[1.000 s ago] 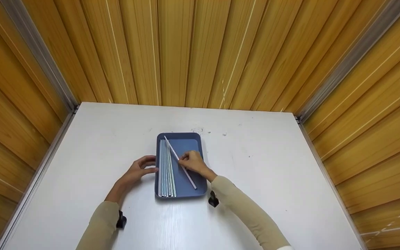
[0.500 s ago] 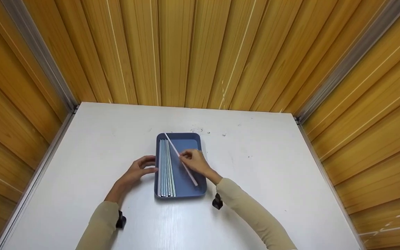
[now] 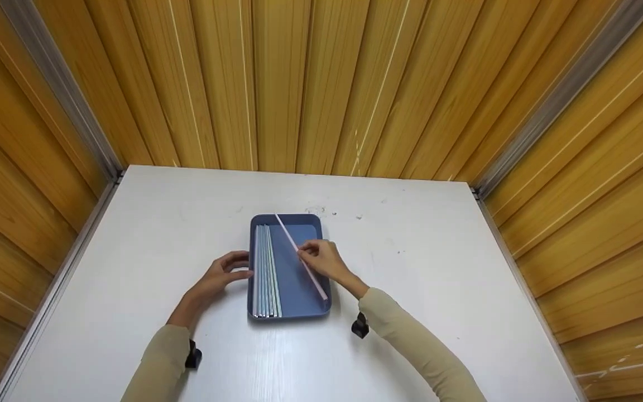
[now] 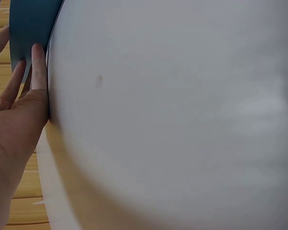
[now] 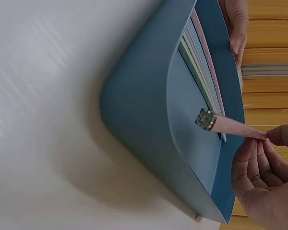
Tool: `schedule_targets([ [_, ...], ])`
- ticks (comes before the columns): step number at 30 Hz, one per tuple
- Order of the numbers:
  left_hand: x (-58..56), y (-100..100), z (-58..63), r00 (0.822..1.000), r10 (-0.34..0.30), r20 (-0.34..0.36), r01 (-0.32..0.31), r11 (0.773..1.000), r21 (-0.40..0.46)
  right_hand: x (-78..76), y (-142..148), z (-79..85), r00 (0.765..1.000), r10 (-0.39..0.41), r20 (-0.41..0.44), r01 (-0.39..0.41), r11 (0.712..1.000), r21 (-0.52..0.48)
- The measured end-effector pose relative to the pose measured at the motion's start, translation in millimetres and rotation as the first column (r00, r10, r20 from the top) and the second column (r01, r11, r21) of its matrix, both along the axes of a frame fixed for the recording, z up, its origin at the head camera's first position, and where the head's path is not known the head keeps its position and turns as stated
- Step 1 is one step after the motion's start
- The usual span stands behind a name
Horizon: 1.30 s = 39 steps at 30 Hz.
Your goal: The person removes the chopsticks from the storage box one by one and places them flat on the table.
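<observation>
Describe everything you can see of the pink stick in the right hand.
The pink stick is slim, straight and pale pink, with a dark, glittery, jewel-like cap on its near end; its material is unclear. The right hand pinches it around the middle. From the head view it slants across the blue tray, near end to the right, far end overlapping the far rim. Whether that end touches the tray, I can't tell.

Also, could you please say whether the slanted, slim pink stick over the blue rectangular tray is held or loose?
Held: in the head and right wrist views, the right hand pinches the stick near its middle.
</observation>
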State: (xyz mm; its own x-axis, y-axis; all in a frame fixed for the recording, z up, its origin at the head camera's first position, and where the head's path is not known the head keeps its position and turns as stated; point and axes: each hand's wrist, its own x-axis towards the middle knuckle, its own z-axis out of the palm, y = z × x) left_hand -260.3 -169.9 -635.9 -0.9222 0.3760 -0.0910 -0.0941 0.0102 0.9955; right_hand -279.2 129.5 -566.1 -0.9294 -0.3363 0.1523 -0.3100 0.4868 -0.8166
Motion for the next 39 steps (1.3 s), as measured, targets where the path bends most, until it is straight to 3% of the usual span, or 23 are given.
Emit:
schedule_targets([
  [12, 0.6, -0.9, 2.7, 1.000, -0.015, -0.018, 0.015, 1.000, -0.017, -0.3, 28.4, 4.6, 1.000, -0.008, 0.003, 0.008, 0.998, -0.063],
  [33, 1.2, -2.3, 0.3, 1.000, 0.015, 0.001, -0.015, 0.998, -0.059, -0.5, 77.1, -6.7, 0.981, -0.172, 0.096, 0.180, 0.979, -0.092],
  [39, 0.4, -0.6, 0.4, 1.000, 0.008, 0.010, -0.008, 0.998, -0.061, 1.0, 83.1, -15.5, 0.978, -0.173, 0.117, 0.185, 0.977, -0.102],
])
